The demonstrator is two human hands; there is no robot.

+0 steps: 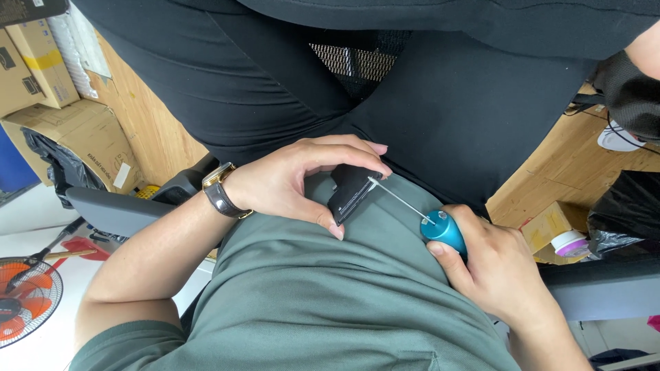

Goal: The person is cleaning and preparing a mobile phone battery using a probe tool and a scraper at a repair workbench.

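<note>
My left hand [289, 182] pinches a small black part [352, 192] over my lap. My right hand [495, 264] is closed around a blue-handled screwdriver [443, 230], its thin shaft slanting up-left, the tip touching the part's upper edge.

I see a light wooden floor [148, 130] running behind the seat, with cardboard boxes [65, 130] stacked along its left edge beside a black bag [51, 161]. An orange fan [24, 295] stands at lower left. A dark mesh chair back [354, 65], I think, shows at top centre.
</note>
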